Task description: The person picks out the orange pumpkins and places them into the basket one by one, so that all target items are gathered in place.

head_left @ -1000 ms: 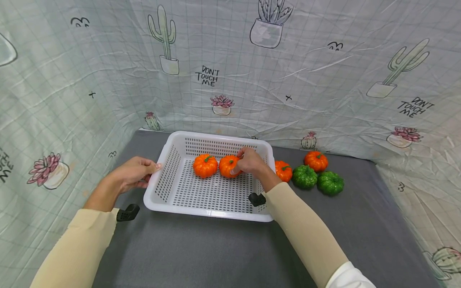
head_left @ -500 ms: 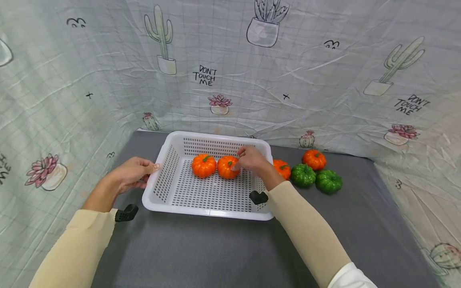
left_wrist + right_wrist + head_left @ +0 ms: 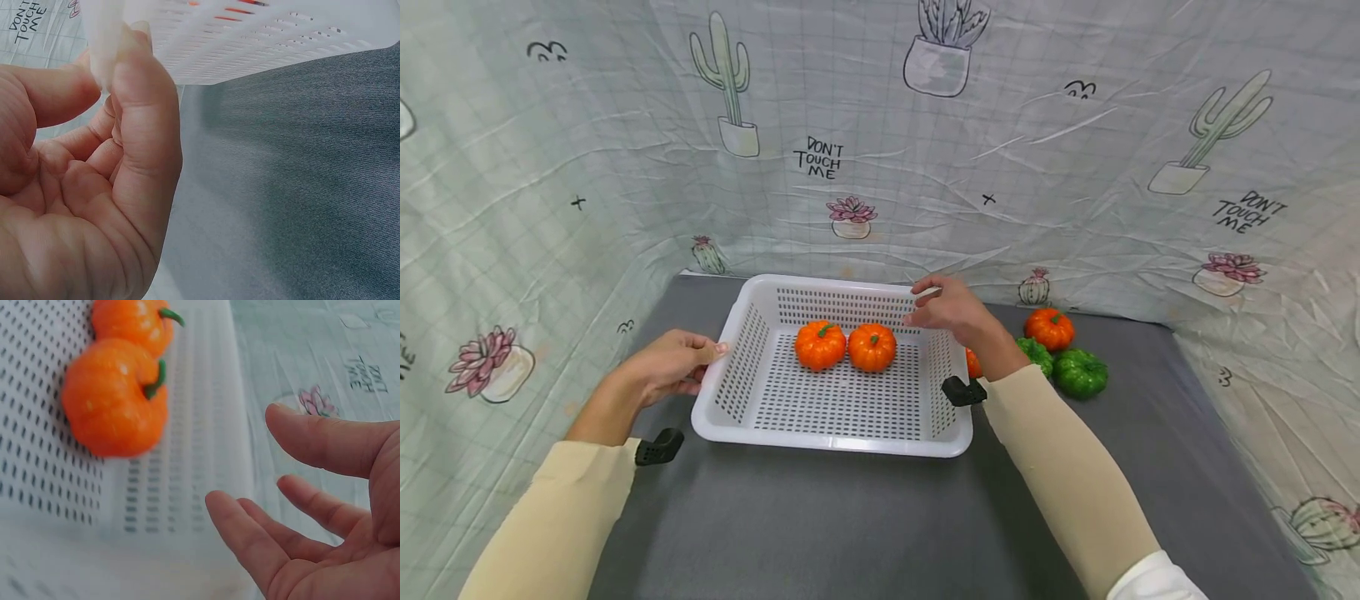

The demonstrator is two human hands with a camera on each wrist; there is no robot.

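A white perforated plastic basket [image 3: 842,443] stands on the grey table, with two orange pumpkins [image 3: 820,345] [image 3: 115,397] side by side inside it. My left hand [image 3: 673,364] pinches the basket's left rim between thumb and fingers; the left wrist view shows the rim [image 3: 106,44] between them. Above the basket's right back part hovers my right hand [image 3: 951,308], holding nothing. Its fingers are spread and apart from the pumpkins in the right wrist view.
Right of the basket lie an orange pumpkin [image 3: 1050,329], two green pumpkins [image 3: 1080,373] and another orange one [image 3: 973,364] partly hidden by my right wrist. A cactus-printed cloth [image 3: 880,150] hangs behind and at both sides of the grey table [image 3: 820,525].
My right hand has let go of the right pumpkin in the basket and moved up and to the right. My left hand keeps its grip on the rim.
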